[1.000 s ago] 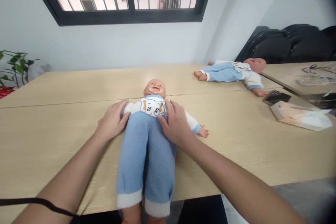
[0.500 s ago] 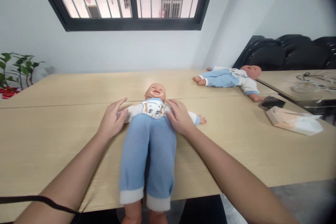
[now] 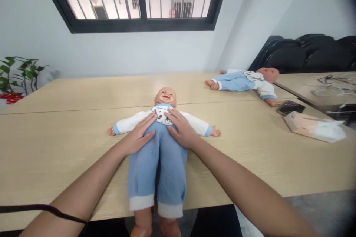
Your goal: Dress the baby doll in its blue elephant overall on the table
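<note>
A baby doll (image 3: 158, 155) in blue fleece trousers and a white-sleeved top lies on its back on the wooden table (image 3: 244, 148), head away from me, arms spread, feet hanging past the near edge. My left hand (image 3: 140, 133) rests flat on the left side of its belly and chest, fingers stretched out. On the other side, my right hand (image 3: 180, 127) lies on the chest with its fingers extended. Between my fingertips shows part of the white animal-face patch (image 3: 162, 115) on the doll's front.
A second doll (image 3: 239, 80) lies at the back right. Near it are a dark calculator-like object (image 3: 290, 107) and a tissue box (image 3: 314, 126). Cables (image 3: 333, 85) lie on the adjoining table. A potted plant (image 3: 23, 76) stands far left; black chairs (image 3: 303, 53) are stacked behind.
My left hand has moved right from the doll's arm onto its torso, uncovering that arm. My right hand has shifted slightly left, further onto the chest.
</note>
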Motion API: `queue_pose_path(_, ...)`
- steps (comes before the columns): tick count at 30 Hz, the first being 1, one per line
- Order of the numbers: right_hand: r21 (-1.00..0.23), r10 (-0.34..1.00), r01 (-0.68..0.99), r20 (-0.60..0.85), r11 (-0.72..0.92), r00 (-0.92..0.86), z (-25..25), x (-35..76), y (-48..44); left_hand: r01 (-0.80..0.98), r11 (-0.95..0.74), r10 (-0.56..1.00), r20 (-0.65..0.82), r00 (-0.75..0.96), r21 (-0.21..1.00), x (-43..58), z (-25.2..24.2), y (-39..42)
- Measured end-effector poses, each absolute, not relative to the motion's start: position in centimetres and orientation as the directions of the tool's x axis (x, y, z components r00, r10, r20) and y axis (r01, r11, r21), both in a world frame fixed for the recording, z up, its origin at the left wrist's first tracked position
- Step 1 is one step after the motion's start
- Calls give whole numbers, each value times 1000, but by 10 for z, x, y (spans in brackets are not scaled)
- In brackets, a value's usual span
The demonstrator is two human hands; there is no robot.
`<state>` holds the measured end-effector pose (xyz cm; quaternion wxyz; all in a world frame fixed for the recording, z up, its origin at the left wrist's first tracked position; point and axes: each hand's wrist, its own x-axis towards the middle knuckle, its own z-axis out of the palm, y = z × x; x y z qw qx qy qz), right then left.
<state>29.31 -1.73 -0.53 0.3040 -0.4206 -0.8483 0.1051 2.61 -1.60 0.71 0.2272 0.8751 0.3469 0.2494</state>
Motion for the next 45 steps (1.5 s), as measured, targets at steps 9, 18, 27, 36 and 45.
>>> queue_pose_path(9,-208,875,912,420,353,-243,-8,314,11,500,-652,747,370,553,570,47,-8,16)
queue_pose_path(18,-110,975,994,218,-12,36,8,365,18,591,-681,709,191,679,433,74,43,84)
queue_pose_path(27,-155,985,988,170,0,26,14,357,14,866,-414,910,112,399,281,151,30,7)
queue_pose_path(36,-492,944,805,199,330,-265,8,340,10,755,-628,768,-8,641,188,40,64,72)
queue_pose_path(45,-981,931,158,50,115,-362,-4,327,10,850,-510,857,-5,515,131,-38,63,84)
